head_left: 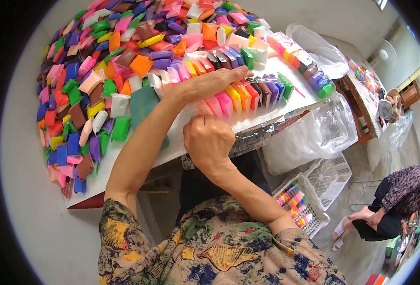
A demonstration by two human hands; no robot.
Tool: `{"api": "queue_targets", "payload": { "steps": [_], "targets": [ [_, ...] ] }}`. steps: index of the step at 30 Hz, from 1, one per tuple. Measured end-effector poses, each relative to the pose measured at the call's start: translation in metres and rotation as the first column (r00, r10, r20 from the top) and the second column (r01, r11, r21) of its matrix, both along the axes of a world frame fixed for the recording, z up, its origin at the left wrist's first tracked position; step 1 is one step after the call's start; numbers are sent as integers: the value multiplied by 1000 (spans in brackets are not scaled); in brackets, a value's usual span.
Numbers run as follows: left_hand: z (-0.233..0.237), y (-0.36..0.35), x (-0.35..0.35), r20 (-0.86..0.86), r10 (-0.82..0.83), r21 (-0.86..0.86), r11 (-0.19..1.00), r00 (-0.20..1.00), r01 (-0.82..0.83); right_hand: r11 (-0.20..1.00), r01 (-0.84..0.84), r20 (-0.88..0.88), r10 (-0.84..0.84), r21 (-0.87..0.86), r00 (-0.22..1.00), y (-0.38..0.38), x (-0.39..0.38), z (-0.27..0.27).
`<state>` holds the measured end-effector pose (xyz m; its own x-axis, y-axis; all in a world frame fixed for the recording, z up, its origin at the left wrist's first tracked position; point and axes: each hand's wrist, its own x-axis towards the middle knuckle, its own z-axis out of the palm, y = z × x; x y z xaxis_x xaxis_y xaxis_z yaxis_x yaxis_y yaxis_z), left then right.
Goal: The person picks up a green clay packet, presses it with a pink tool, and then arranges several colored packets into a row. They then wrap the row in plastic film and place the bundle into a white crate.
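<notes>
A row of small soft packets (241, 99), running from pink through yellow, orange, red, black, brown and purple to green, lies near the table's front edge under shiny clear plastic (236, 122). My left hand (214, 81) is stretched out flat across the top of this row, its fingers pointing right. At the row's left end my right hand (210, 141) is closed in a fist, apparently gripping the clear plastic bag; the fingertips are hidden. Behind my left hand stands a second row of packets (219, 59). A dark green flat piece (144, 107) lies beside my left forearm.
A large heap of coloured packets (91, 76) covers the table's left and back. A filled clear bag (307, 66) lies at the right. Clear bags (310, 137) hang off the edge above a white crate (317, 216). Another person (395, 199) sits at right.
</notes>
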<state>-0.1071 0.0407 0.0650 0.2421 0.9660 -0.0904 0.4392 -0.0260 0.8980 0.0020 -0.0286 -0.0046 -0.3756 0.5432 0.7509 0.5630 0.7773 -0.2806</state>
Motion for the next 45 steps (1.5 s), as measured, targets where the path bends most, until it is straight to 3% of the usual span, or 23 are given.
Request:
{"api": "queue_targets", "payload": {
  "steps": [9,11,15,29,42,45],
  "targets": [
    [-1,0,0,38,5,-36,999,999,-4,1000,27,-21,-27,-6,999,4,3,3],
    [-3,1,-2,28,-24,22,999,999,24,1000,-21,-44,20,-23,999,4,7,4],
    [-5,1,-2,107,15,-76,997,994,-7,993,-88,-62,84,-73,995,1,34,16],
    [-3,-2,6,174,137,-95,988,975,-122,998,62,-37,-62,-8,997,14,19,-6],
    [-11,1,8,150,81,66,994,985,-92,997,82,-46,-82,-12,996,16,13,-6],
    [-9,2,5,167,68,30,997,984,-74,996,-31,-93,23,-87,995,11,37,6]
  ]
}}
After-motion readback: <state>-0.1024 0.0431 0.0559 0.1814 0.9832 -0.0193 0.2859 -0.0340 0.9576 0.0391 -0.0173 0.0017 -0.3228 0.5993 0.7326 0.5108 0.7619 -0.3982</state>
